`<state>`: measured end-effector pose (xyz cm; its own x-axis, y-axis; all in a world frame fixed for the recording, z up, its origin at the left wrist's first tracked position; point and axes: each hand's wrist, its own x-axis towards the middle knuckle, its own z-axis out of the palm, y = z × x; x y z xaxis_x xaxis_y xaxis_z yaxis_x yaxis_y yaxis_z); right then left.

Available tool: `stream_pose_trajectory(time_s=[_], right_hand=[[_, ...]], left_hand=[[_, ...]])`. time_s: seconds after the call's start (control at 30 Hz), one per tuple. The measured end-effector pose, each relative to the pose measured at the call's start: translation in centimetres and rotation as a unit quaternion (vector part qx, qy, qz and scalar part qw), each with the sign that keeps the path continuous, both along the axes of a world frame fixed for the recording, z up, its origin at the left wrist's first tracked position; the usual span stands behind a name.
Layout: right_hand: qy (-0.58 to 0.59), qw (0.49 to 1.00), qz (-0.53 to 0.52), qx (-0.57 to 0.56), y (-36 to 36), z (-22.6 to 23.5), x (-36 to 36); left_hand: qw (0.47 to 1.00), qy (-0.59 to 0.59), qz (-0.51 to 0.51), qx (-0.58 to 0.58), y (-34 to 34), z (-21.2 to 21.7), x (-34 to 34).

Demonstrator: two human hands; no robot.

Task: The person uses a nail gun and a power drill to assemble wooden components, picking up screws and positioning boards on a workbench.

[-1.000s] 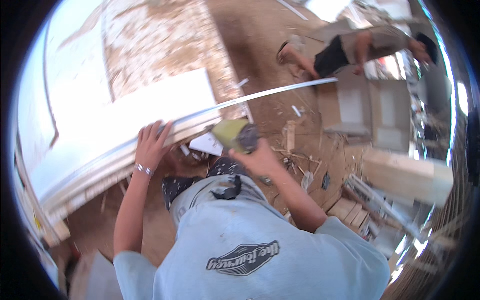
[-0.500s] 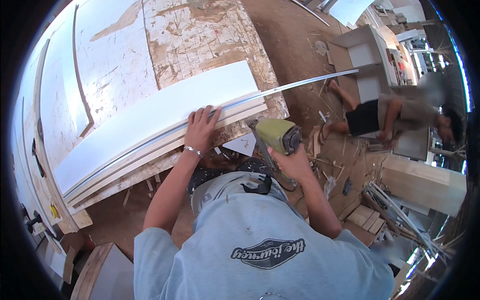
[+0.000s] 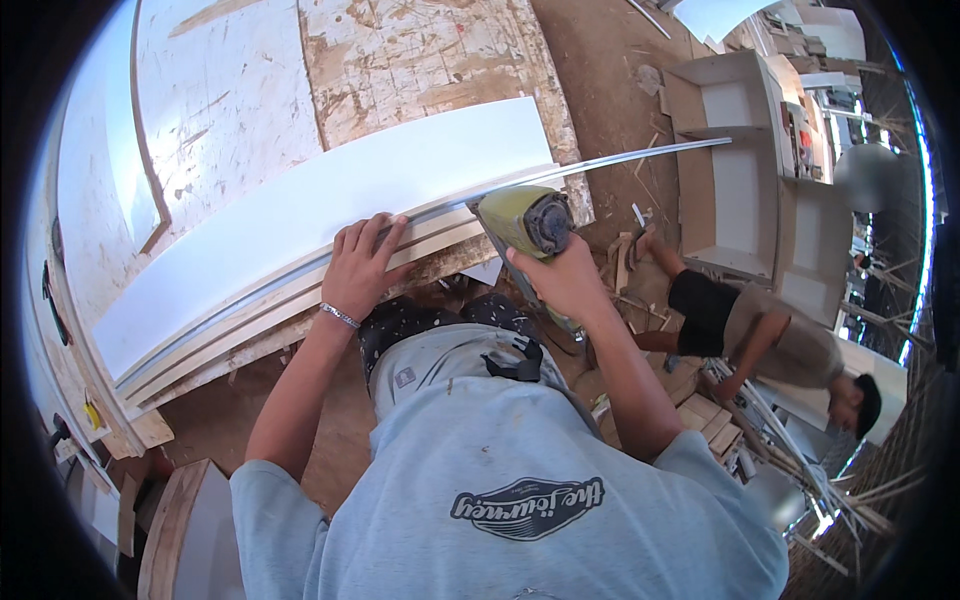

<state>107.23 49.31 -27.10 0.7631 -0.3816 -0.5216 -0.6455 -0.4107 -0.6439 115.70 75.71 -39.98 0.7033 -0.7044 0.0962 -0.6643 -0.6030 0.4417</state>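
Note:
A yellow-green nail gun (image 3: 512, 212) is gripped in my right hand (image 3: 562, 278), its nose against the near edge of a stack on the workbench. My left hand (image 3: 358, 262) lies over the stack with fingers stretched out and thumb apart, pressing on a long thin metal strip (image 3: 640, 156). The strip runs along the near edge of a white panel (image 3: 330, 190) and sticks out past the bench on the right. Pale wood strips (image 3: 435, 240) lie along the same edge, nearest to me. The nail gun's nose tip is partly hidden behind its body.
The scratched workbench (image 3: 420, 60) stretches away ahead. At right, another person (image 3: 770, 325) in black shorts is bent forward beside open cabinet boxes (image 3: 735, 205). Wood scraps litter the floor there. Boards and strips (image 3: 720, 420) are piled at lower right.
My right hand has lifted the nail gun up and left onto the stack's edge. My left hand has shifted left along the strip. The other person has moved nearer and downward in view.

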Motion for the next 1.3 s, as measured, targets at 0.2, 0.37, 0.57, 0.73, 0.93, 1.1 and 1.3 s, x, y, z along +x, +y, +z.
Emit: stream_pose_trajectory(time_s=[0.2, 0.37, 0.57, 0.73, 0.93, 1.1, 1.3], right_hand=[[0.032, 0.998, 0.025, 0.037, 2.5, -1.2, 2.4], [0.049, 0.998, 0.043, 0.017, 3.8, -1.4, 3.8], [0.084, 0.994, 0.064, -0.007, 4.3, -1.9, 4.6], [0.081, 0.993, 0.081, -0.019, 4.8, -1.6, 4.9], [0.108, 0.986, 0.112, -0.052, 5.0, -0.9, 5.8], [0.079, 0.991, 0.101, -0.046, 5.0, -1.0, 5.5], [0.092, 0.987, 0.110, -0.068, 4.9, -1.7, 5.5]], left_hand=[[1.000, -0.011, -0.025, -0.012, 0.6, -0.5, 0.7], [1.000, -0.008, -0.016, -0.021, 1.1, -0.7, 0.8], [1.000, -0.008, -0.014, -0.024, 1.4, -0.9, 0.9], [1.000, -0.003, -0.011, -0.025, 1.6, -1.1, 0.8], [1.000, 0.013, -0.007, -0.027, 1.7, -1.1, 0.8], [0.999, 0.006, -0.006, -0.035, 1.6, -1.1, 0.8], [0.997, 0.029, 0.006, -0.073, 2.1, -1.0, 0.8]])
